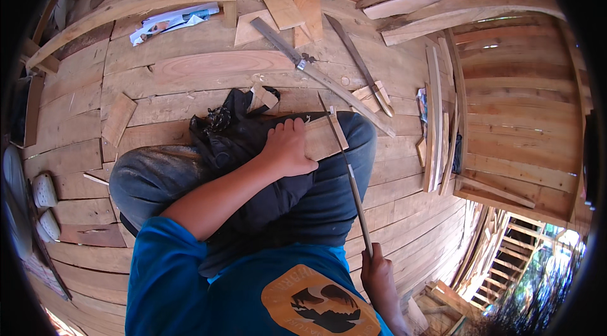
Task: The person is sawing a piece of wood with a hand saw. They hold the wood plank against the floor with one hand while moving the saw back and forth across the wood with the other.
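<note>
The left hand (291, 148) gripped a wood block (325, 138); the right hand (377, 273) clutched a knife (352, 178) ahead; slipping could gash the leg (361, 140) beneath.

Left grip (289, 149) holds a wooden block (324, 140), right grip (377, 273) a long-handled knife (353, 181).

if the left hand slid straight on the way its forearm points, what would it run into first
Past the wood piece it already holds, the left hand would likely meet the long-handled blade first; heights are hard to judge from this view.
</note>
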The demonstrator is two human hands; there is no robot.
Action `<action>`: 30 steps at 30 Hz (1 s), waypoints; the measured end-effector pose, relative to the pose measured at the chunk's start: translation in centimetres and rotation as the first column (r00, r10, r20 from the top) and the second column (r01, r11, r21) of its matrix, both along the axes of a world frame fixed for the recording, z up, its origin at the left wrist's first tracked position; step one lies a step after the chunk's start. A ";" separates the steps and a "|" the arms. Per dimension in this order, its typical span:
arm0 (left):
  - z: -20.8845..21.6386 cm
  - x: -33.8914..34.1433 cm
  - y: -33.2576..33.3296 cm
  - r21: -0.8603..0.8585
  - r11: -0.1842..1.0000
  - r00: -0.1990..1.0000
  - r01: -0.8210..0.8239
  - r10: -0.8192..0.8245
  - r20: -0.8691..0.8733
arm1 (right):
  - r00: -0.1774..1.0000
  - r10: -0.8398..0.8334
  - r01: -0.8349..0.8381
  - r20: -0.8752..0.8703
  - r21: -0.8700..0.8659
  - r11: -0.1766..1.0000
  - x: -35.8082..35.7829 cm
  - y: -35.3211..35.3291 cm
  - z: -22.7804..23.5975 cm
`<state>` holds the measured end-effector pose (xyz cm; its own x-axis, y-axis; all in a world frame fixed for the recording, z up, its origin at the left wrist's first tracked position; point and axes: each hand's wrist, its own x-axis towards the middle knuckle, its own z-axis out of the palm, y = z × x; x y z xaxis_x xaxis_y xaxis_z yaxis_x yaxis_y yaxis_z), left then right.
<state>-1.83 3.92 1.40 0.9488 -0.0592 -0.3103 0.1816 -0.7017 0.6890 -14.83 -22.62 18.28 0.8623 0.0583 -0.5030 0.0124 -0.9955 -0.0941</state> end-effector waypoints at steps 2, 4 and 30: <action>-0.1 0.1 -0.1 -0.023 1.000 1.000 -0.003 0.003 0.003 | 1.000 -0.017 0.016 0.004 0.026 1.000 0.2 0.2 -0.2; -0.1 0.4 0.4 -0.026 0.999 0.999 -0.026 0.025 -0.029 | 0.998 -0.054 0.054 -0.033 0.018 0.998 0.2 0.0 1.1; -0.9 0.7 0.5 -0.037 0.999 0.997 0.014 -0.017 -0.082 | 0.999 0.012 -0.014 -0.049 -0.034 0.999 -1.0 0.2 3.8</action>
